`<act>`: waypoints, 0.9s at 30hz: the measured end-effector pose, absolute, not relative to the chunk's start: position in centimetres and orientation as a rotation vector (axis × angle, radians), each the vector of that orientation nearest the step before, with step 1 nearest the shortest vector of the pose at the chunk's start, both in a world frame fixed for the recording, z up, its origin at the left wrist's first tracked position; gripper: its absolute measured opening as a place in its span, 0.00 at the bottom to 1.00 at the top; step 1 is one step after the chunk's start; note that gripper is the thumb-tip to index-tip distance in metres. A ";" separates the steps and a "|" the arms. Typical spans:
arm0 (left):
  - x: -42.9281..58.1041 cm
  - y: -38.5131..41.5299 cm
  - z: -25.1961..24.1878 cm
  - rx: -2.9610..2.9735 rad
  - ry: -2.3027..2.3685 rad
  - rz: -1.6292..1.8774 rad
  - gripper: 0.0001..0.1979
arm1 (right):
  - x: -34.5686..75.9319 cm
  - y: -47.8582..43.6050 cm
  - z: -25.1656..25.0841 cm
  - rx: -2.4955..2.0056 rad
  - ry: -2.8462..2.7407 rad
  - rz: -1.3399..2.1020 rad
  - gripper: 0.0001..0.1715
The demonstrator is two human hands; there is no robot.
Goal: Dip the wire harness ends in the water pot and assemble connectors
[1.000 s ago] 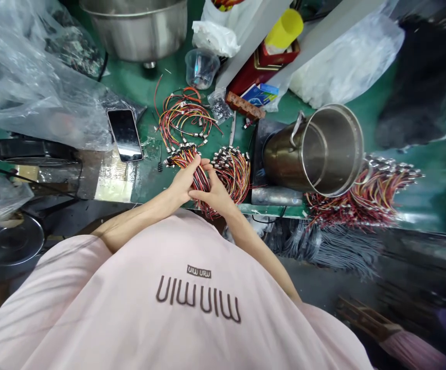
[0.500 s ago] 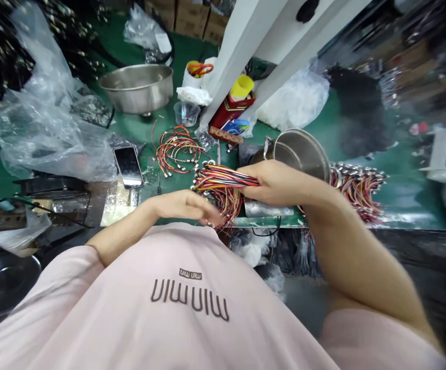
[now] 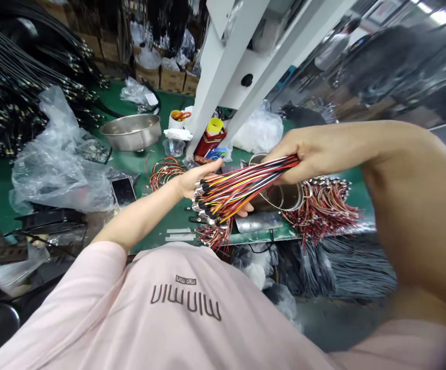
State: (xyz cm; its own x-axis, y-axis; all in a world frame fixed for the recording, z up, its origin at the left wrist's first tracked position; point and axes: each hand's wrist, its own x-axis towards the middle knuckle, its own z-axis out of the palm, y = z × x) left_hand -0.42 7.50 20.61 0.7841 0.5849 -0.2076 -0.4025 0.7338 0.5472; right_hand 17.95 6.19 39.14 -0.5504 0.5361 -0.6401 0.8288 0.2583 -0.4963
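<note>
My right hand is closed round the plain ends of a bundle of wires in red, black, white and yellow. The bundle is raised above the green workbench, its metal-and-black connector ends pointing left. Beneath those ends lies my left hand, thumb stretched out and fingertips showing past the bundle's lower side; most of its palm is hidden. More red and black wires lie under the bundle at the bench edge. A larger pile of similar wires is to the right.
A steel pot stands behind my right hand, beside a white upright frame. Farther left are a metal bowl, a phone, plastic bags and loose wires. Black cables are heaped at the far left.
My right hand has lifted the wire bundle up and turned it at a slant. My left hand has come from beside the bench edge to under the connector ends. The view has tilted upward.
</note>
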 end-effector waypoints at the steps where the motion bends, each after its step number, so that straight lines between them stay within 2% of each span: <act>1: -0.3 7.0 20.7 0.517 0.336 0.522 0.18 | 18.7 6.5 39.2 1.307 2.201 -1.127 0.07; 5: -0.1 6.0 21.4 0.565 0.182 0.332 0.25 | 21.7 7.5 38.7 1.449 2.226 -0.914 0.05; 10: 0.3 5.8 22.3 0.590 0.153 0.303 0.24 | 23.3 8.5 37.1 1.601 2.389 -0.808 0.01; 15: 0.3 5.5 22.9 0.605 0.201 0.323 0.23 | 23.6 9.0 36.4 1.977 2.431 -0.588 0.10; 21: 0.3 5.8 22.4 0.644 0.015 0.209 0.28 | 22.8 8.5 37.4 1.410 2.315 -0.853 0.15; 27: 0.5 5.9 21.8 0.734 -0.066 0.246 0.29 | 22.9 8.8 37.3 1.392 2.284 -0.825 0.17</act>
